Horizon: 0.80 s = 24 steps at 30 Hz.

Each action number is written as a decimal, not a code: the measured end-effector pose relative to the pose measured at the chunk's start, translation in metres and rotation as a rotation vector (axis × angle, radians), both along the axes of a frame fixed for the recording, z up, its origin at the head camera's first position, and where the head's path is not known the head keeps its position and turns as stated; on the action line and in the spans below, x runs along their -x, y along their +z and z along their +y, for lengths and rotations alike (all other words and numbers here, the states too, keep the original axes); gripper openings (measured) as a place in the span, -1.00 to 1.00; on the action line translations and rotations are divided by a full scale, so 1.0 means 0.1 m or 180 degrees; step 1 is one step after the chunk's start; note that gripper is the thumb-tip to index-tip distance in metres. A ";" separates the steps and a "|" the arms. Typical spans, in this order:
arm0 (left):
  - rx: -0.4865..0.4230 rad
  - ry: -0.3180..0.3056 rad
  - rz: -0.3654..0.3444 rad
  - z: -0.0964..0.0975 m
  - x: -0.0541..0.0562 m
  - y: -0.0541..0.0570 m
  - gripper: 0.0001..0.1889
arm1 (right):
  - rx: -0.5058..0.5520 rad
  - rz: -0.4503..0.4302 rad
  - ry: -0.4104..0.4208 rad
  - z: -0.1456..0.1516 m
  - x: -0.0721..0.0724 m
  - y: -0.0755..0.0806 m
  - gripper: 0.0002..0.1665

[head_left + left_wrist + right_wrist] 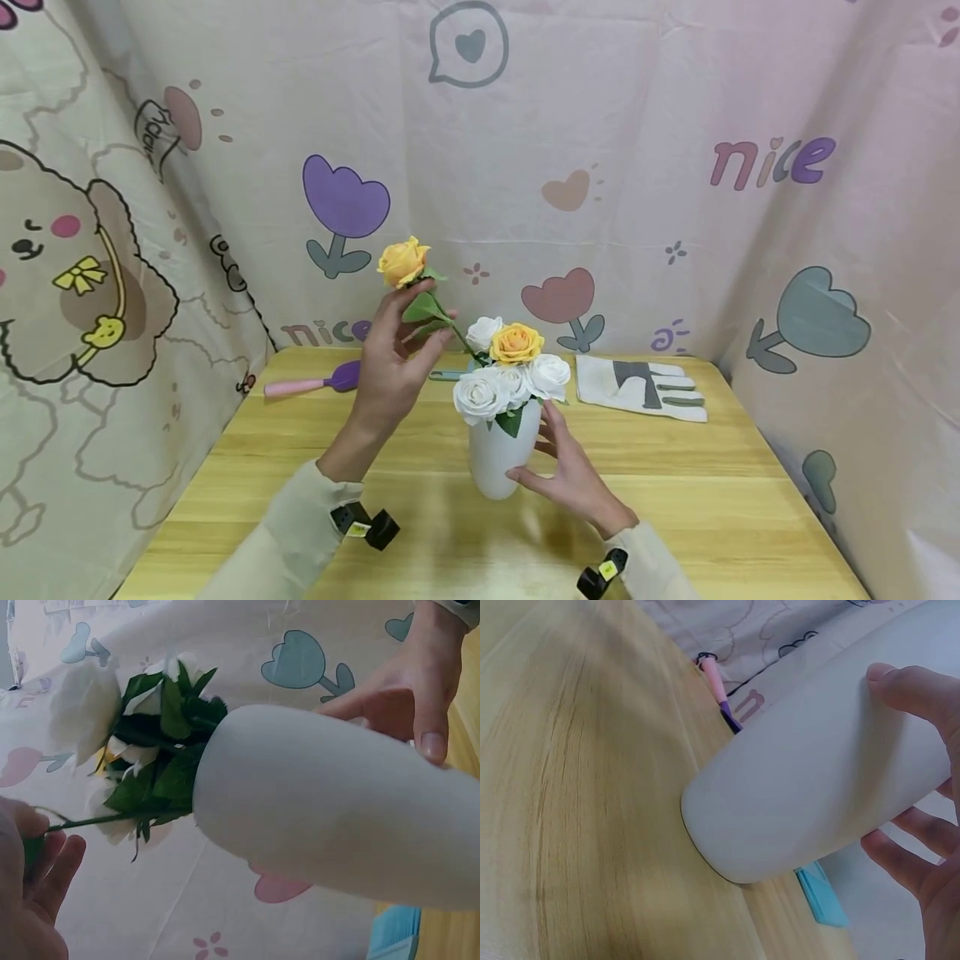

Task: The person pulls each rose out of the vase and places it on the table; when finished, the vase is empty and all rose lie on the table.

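Note:
My left hand (392, 350) pinches a yellow rose (403, 262) by its green stem, just below the bloom and beside a leaf. The stem slants down to the mouth of a white vase (501, 454), which stands upright on the table. Several white roses (480, 394) and another yellow rose (517, 343) fill the vase mouth. My right hand (573, 475) holds the vase from its right side, thumb in front and fingers behind. The right wrist view shows the thumb and fingers on the vase wall (802, 780); its base sits on the wood.
At the back left of the wooden table (247, 467) lies a tool with a pink handle (294, 387) and purple head. A light blue object (447, 375) is partly hidden behind the vase. At the back right lies a white and grey glove (641, 386). Printed cloth (480, 125) hangs behind.

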<state>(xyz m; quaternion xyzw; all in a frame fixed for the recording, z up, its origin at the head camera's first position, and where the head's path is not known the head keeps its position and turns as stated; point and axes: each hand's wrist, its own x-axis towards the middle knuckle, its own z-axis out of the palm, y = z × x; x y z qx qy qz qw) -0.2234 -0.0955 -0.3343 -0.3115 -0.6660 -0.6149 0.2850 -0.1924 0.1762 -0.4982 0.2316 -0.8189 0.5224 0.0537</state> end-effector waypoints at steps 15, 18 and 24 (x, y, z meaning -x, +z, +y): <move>-0.0725 -0.0135 0.0062 0.04 0.07 0.16 -0.43 | -0.0019 -0.0059 -0.0038 0.00 -0.01 -0.02 0.41; -0.0934 -0.0173 0.0196 -0.05 0.10 0.26 -0.43 | -0.0022 -0.0048 -0.0054 0.00 -0.01 -0.02 0.41; -0.1317 -0.0129 0.0344 -0.32 0.10 0.48 -0.47 | -0.0010 0.0001 -0.0006 0.00 -0.01 -0.01 0.39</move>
